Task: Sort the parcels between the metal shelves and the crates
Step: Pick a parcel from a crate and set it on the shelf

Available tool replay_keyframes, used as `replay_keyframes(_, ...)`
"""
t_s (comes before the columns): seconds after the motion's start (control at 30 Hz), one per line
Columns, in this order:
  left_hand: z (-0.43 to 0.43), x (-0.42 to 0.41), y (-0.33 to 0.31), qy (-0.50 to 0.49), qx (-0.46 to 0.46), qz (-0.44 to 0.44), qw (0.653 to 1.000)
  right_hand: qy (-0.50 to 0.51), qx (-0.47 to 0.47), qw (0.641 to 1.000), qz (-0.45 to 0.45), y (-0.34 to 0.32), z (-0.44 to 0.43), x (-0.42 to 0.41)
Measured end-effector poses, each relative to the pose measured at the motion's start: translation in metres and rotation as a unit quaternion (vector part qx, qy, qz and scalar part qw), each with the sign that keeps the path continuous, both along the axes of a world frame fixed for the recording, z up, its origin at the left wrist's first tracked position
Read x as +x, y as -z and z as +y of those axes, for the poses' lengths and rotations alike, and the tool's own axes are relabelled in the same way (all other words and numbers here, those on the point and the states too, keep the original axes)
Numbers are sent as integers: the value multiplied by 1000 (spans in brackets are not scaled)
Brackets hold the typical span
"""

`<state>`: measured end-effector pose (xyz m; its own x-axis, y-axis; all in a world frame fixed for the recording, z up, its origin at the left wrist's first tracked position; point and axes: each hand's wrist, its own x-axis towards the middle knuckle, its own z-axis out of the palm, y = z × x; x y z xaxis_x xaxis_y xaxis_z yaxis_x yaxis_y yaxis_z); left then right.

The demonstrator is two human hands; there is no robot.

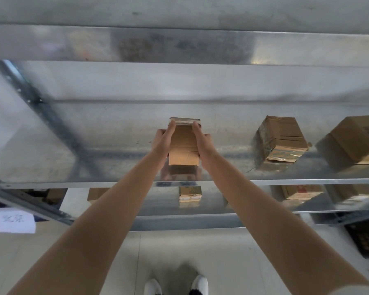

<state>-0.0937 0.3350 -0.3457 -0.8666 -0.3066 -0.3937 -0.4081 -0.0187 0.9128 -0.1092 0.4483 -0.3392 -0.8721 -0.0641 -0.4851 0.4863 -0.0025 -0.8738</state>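
Note:
A small brown cardboard parcel [183, 145] sits on the metal shelf [107, 145] in the middle of the head view. My left hand [163, 140] presses against its left side and my right hand [200, 143] against its right side, so both hands hold it between them with fingers stretched along the box toward its taped far end. Whether the parcel rests on the shelf or hovers just above it cannot be told. Two more cardboard parcels stand on the same shelf, one [280, 141] to the right and a bigger one [352, 141] at the right edge.
A lower shelf [158, 206] carries several small parcels, one [190, 193] directly below my hands. A slanted metal brace [41, 109] crosses at the left. A white paper label [13, 220] hangs at lower left. A dark crate [366, 237] sits at lower right on the floor.

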Motion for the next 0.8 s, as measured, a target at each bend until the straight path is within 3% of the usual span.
replay_keyframes(0.23,-10,-4,6,5,59,44,997,-8,-23,999,23,12,6,-2)
replay_keyframes(0.5,-7,3,6,42,53,77,995,-65,-29,993,95,13,11,-2)
replay_keyframes(0.8,1,0,4,-9,91,62,994,-17,-13,999,43,13,8,-12)
